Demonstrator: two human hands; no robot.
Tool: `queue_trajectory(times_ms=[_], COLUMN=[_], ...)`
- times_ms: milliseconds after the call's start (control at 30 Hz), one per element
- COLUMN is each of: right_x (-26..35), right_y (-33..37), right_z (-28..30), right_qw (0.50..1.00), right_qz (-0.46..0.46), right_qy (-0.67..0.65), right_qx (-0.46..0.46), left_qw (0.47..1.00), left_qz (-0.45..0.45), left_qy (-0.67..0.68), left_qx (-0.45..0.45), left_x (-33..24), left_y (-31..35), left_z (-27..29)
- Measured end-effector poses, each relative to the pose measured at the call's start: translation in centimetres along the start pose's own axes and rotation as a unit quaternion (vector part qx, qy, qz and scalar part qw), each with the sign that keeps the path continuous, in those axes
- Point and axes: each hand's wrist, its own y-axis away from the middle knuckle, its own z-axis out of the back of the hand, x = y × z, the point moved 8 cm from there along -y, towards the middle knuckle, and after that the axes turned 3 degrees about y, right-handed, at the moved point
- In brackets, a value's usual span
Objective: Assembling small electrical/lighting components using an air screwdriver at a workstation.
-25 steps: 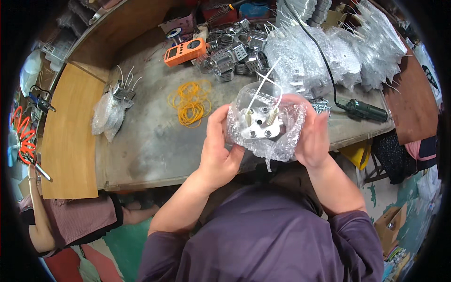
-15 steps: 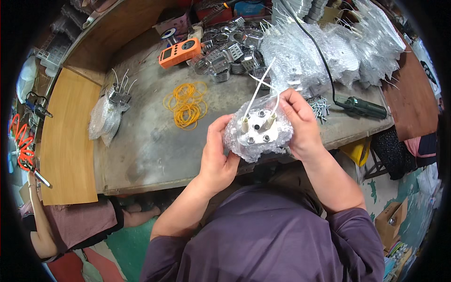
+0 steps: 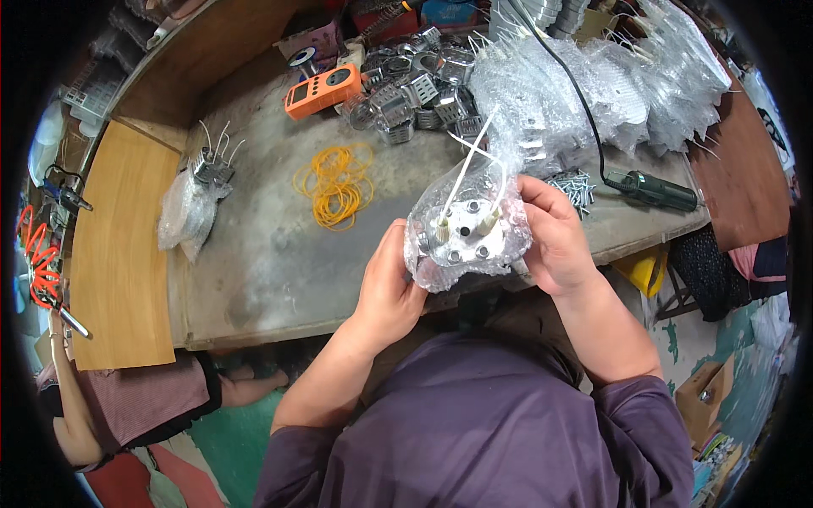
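Observation:
Above the bench's front edge, both hands hold a bubble-wrapped metal part between them. Its face is a silvery plate with dark round holes or studs, and two white wires rise from sleeved terminals. My left hand is closed on the wrap at the left side, thumb toward me. On the other side my right hand grips the wrap with its fingers and thumb. The clear bubble wrap stands up around the plate and partly covers it. The part's underside is hidden.
Yellow rubber bands, an orange meter and a heap of metal fittings lie on the bench. Wrapped parts pile at the back right, near screws and a dark green corded tool. Another person is at left.
The bubble wrap has come up higher around the plate at the back and right. My right hand has shifted slightly down and right; my left hand has moved slightly down.

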Motion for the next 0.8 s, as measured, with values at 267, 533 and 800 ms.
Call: queue_trajectory(times_ms=[267, 533, 800], right_x=[-2.9, -2.9, -1.9], right_y=[0.3, 2.0, 1.7], right_z=[2.3, 1.4, 1.0], right_qw=[0.997, 0.957, 0.809], right_qz=[0.030, 0.113, 0.111], right_qy=[0.003, 0.265, 0.571], right_qx=[-0.077, 0.038, 0.087], left_qw=[0.999, 0.968, 0.930], left_qz=[0.044, 0.010, 0.030], left_qy=[0.006, -0.251, -0.366], left_qx=[-0.017, -0.001, 0.018], left_x=[1.7, 2.4, 2.2], left_y=[0.8, 1.0, 1.1], left_z=[0.1, 0.2, -0.1])
